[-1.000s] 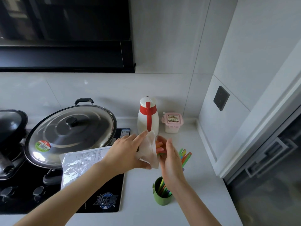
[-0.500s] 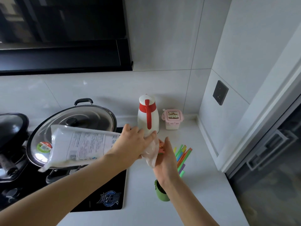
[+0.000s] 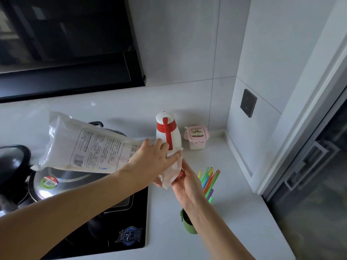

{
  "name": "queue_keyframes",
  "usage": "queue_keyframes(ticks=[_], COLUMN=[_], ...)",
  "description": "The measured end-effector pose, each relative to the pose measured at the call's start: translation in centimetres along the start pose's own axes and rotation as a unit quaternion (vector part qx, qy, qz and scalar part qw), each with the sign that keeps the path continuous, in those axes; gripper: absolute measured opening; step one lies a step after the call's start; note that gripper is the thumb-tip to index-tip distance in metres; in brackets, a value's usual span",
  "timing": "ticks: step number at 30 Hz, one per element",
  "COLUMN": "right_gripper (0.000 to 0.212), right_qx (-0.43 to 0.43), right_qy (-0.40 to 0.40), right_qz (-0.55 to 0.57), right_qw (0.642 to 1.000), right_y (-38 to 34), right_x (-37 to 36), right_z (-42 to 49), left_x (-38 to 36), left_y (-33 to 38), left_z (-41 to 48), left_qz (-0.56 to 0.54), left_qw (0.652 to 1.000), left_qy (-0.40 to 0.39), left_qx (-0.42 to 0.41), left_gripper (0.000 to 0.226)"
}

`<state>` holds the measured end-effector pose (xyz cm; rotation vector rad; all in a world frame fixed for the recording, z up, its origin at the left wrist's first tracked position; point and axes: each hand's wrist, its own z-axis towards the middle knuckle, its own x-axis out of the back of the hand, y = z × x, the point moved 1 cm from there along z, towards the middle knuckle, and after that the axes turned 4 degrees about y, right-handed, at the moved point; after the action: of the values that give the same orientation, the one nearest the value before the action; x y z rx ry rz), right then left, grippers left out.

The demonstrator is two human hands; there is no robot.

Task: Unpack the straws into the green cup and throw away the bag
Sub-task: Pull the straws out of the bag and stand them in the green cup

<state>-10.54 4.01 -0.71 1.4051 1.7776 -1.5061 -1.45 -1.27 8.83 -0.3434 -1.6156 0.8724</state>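
Observation:
My left hand grips the clear printed plastic bag near its open end and holds it raised, tilted up to the left above the wok lid. My right hand is at the bag's mouth, pinching something red-orange there, most likely a straw end, which is mostly hidden. Below my right wrist stands the green cup on the white counter, partly hidden by my forearm. Several coloured straws stick up out of it to the right.
A white jug with a red handle and a small pink lidded box stand at the back of the counter. A lidded wok sits on the black hob at left. A wall with a dark socket bounds the right.
My left hand has lifted the bag's closed end higher, up to the left, so the bag tilts toward its mouth. My right hand stays at the mouth. The view has shifted upward.

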Motion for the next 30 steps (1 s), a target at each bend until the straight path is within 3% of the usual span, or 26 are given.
queue_keyframes(ticks=[5, 11, 19, 21, 23, 25, 30], right_gripper=[0.027, 0.028, 0.027, 0.036, 0.059, 0.068, 0.029], right_qx=[0.021, 0.057, 0.12, 0.12, 0.083, 0.035, 0.052], right_qy=[0.019, 0.116, 0.14, 0.138, 0.115, 0.07, 0.06], right_qz=[-0.041, -0.102, -0.04, -0.036, -0.088, -0.14, -0.13], right_qw=[0.999, 0.986, 0.982, 0.982, 0.986, 0.987, 0.988], right_y=[0.3, -0.3, -3.7, -4.1, -3.9, -3.0, -1.3], right_x=[0.2, -0.4, 1.5, 2.0, 1.9, 1.4, 0.4], right_z=[0.2, -0.4, 0.1, 0.2, 0.1, -0.5, -0.8], left_x=[-0.9, -1.5, -2.2, -2.3, -2.4, -2.3, -1.8], left_y=[-0.2, -0.2, 0.1, 0.2, 0.3, 0.5, 1.8], left_z=[-0.8, -0.8, -1.7, -1.7, -1.5, -1.2, -1.2], left_qz=[0.0, -0.04, -0.101, -0.119, -0.133, -0.148, -0.191], left_qw=[0.999, 0.996, 0.989, 0.985, 0.981, 0.975, 0.963], left_qy=[0.031, 0.065, 0.1, 0.114, 0.127, 0.141, 0.168], left_qx=[0.027, 0.036, 0.05, 0.057, 0.067, 0.081, 0.087], left_gripper=[0.106, 0.1, 0.086, 0.086, 0.086, 0.086, 0.077])
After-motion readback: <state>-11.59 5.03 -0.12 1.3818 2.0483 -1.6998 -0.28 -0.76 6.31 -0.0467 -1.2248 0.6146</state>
